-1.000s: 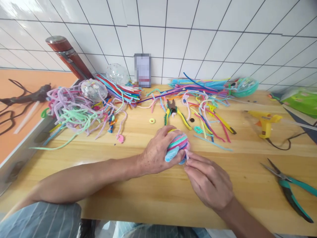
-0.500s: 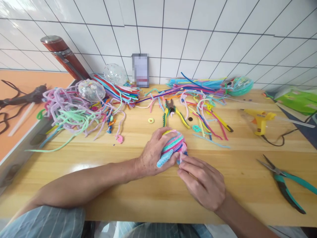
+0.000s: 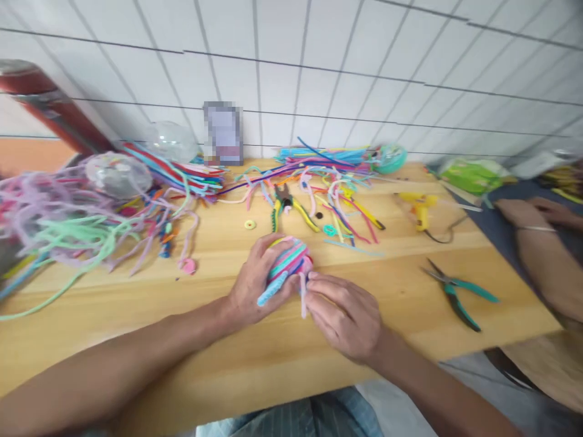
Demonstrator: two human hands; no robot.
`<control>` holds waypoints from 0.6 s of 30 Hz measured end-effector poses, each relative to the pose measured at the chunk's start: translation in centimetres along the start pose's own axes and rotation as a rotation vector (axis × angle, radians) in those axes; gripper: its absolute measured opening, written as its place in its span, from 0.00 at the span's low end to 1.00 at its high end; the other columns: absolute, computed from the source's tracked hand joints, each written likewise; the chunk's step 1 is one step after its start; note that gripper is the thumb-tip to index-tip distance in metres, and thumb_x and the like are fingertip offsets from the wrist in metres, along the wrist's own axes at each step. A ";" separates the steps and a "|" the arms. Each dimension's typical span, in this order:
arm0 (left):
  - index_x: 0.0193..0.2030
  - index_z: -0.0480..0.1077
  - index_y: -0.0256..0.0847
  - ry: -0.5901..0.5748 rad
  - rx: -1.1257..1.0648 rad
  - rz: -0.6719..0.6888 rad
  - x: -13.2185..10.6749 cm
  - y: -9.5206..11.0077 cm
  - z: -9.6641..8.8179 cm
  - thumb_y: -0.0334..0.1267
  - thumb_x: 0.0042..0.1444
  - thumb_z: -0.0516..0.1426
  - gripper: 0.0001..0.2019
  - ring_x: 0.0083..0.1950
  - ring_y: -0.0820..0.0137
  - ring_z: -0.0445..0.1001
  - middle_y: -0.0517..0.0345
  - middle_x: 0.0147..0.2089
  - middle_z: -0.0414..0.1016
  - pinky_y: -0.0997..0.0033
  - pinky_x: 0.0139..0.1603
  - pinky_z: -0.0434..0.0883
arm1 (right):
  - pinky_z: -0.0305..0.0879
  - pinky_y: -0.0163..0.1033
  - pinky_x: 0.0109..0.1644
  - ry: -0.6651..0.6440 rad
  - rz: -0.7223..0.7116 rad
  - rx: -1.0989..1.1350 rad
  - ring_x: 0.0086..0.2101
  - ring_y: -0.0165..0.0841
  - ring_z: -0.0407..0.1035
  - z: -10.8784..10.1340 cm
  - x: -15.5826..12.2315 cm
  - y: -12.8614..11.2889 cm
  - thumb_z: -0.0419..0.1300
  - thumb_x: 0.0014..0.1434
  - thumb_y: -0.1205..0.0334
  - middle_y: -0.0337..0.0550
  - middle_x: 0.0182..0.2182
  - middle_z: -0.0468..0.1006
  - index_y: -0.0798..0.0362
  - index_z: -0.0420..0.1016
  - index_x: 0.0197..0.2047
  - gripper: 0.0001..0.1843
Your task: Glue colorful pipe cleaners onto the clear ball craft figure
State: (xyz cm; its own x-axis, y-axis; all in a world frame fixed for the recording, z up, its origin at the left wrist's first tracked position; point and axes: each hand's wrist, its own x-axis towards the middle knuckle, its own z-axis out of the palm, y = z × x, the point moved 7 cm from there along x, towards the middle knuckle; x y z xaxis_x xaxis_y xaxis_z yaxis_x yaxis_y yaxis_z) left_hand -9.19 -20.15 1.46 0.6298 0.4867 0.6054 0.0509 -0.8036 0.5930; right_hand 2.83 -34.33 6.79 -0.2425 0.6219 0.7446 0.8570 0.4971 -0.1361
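Observation:
My left hand (image 3: 255, 279) is wrapped round a striped ball of pipe cleaners (image 3: 291, 258) in pink, turquoise, blue and yellow. A light-blue fuzzy piece (image 3: 272, 289) sticks out from its lower left. At the ball's lower right, the fingers of my right hand (image 3: 344, 312) are pinched together. A pale pink pipe cleaner (image 3: 303, 297) hangs from the ball against these fingertips, its lower end pointing down. My fingers hide part of the ball. Just beyond it lie yellow-and-green pliers (image 3: 296, 207) with spread handles.
Loose lilac and green pipe cleaners (image 3: 50, 212) heap up at left, near a clear ball (image 3: 119, 175). A phone (image 3: 224, 133) leans on the tiled wall. Rightward are a yellow glue gun (image 3: 419, 209) and teal-handled pliers (image 3: 458, 291). Another person's arm (image 3: 537, 249) rests at far right.
The view has swung right, bringing another person's arms into sight. The pale pink pipe cleaner's end now hangs visibly beside my right fingertips. My left hand keeps its hold on the ball.

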 end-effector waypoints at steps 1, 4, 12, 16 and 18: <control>0.76 0.62 0.46 0.000 0.002 0.005 0.0 0.0 -0.1 0.43 0.73 0.61 0.28 0.74 0.53 0.71 0.40 0.71 0.70 0.47 0.72 0.77 | 0.83 0.43 0.62 -0.017 0.023 -0.033 0.58 0.38 0.83 -0.5 -0.6 0.6 0.67 0.69 0.73 0.50 0.49 0.88 0.53 0.80 0.59 0.17; 0.77 0.62 0.46 -0.014 0.020 0.010 -0.1 -0.3 -0.2 0.41 0.73 0.62 0.28 0.75 0.53 0.70 0.41 0.71 0.71 0.47 0.72 0.77 | 0.83 0.51 0.62 -0.089 0.179 -0.228 0.59 0.43 0.82 -4.0 -4.6 4.7 0.67 0.71 0.66 0.51 0.53 0.87 0.50 0.75 0.67 0.22; 0.78 0.61 0.47 0.003 0.009 0.011 -0.2 -0.1 0.3 0.45 0.73 0.61 0.30 0.75 0.52 0.71 0.41 0.71 0.71 0.45 0.72 0.78 | 0.73 0.68 0.61 -0.341 0.729 -0.702 0.58 0.64 0.76 -17.5 -23.6 18.9 0.58 0.69 0.28 0.72 0.55 0.81 0.56 0.79 0.62 0.39; 0.78 0.60 0.47 -0.017 0.002 -0.001 -0.3 -0.5 0.8 0.47 0.74 0.61 0.30 0.77 0.50 0.70 0.39 0.72 0.71 0.43 0.74 0.76 | 0.74 0.67 0.57 -0.392 0.832 -0.645 0.54 0.63 0.78 -18.9 -27.4 21.1 0.52 0.68 0.28 0.66 0.52 0.82 0.52 0.78 0.59 0.38; 0.78 0.60 0.47 -0.021 0.005 -0.005 -0.4 -0.6 0.8 0.47 0.74 0.60 0.30 0.77 0.50 0.70 0.38 0.72 0.71 0.43 0.74 0.77 | 0.75 0.66 0.54 -0.380 0.828 -0.660 0.51 0.62 0.79 -19.0 -27.1 21.2 0.53 0.67 0.29 0.64 0.48 0.84 0.50 0.80 0.54 0.34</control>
State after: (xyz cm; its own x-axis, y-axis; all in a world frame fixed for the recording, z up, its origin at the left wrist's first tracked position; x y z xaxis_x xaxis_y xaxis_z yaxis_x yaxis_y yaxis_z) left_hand -8.82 -20.12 0.42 0.6456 0.4834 0.5911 0.0577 -0.8028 0.5935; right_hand 36.17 -52.15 -3.83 0.4865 0.8119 0.3227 0.8640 -0.5020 -0.0397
